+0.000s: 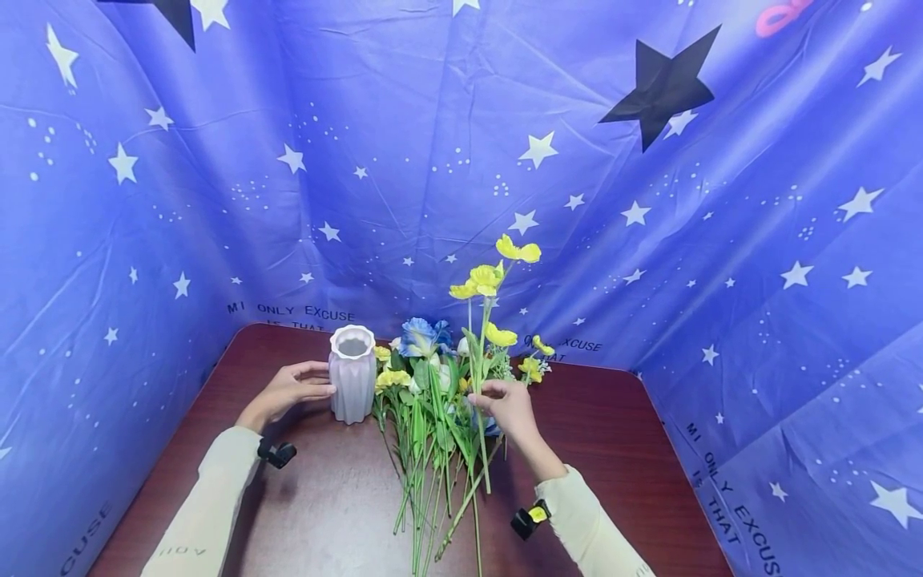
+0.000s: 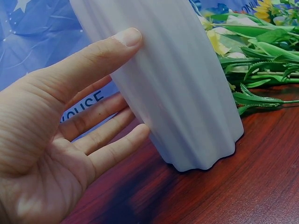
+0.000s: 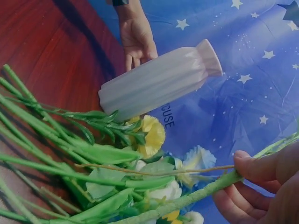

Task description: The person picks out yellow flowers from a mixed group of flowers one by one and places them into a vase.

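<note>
Dark wooden table (image 1: 324, 513), ribbed white vase (image 1: 352, 373) upright, left hand (image 1: 288, 390) flat against it, right hand (image 1: 510, 407) pinching yellow-flowered stem (image 1: 481, 385)

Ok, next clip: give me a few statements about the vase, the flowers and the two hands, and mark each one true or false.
1. The white vase stands upright on the table. True.
2. The left hand grips a flower stem. False: its straight fingers rest against the side of the vase.
3. The right hand pinches the yellow flower stem, holding it up above the pile. True.
4. Flowers already stand in the vase. False: in the head view its mouth looks empty, and the other flowers lie on the table beside it.
5. The table is bare white plastic. False: it is dark reddish wood.
</note>
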Demonstrator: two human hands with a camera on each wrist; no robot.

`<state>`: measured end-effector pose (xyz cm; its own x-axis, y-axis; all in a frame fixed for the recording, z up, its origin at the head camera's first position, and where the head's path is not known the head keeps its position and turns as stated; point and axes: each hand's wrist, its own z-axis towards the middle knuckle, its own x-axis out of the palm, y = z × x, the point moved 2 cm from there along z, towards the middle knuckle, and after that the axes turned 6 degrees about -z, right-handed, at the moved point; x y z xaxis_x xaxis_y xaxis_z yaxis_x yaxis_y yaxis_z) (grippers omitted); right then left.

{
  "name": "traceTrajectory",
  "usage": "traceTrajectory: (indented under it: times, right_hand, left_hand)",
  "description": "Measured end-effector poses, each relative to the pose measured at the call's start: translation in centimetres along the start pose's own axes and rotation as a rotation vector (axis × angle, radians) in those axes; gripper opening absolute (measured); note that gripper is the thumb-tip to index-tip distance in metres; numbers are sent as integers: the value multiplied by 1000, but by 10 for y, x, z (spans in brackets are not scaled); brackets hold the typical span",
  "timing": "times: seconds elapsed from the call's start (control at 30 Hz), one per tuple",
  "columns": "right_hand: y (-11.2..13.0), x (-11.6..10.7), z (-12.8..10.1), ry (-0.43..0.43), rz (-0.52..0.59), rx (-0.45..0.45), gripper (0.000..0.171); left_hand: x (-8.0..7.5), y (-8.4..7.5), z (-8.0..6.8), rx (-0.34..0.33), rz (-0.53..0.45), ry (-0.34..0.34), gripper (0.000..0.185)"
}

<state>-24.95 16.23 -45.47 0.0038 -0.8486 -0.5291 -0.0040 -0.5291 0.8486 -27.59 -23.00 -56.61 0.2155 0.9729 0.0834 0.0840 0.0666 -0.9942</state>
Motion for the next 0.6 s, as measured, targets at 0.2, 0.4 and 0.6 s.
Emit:
traceTrajectory:
  times: [0.2,0.4,0.6]
  right_hand:
    - [16,0,3,-33,93,-11,19]
    - [34,-6,7,-76,156,-58,16]
    - [53,-14,15,-89,187,-104,14]
  left_hand:
    - [0,-1,-1,-2,2,1,66]
    - [1,0,0,6,0,0,63]
    - [2,0,0,-1,-32,-6,61]
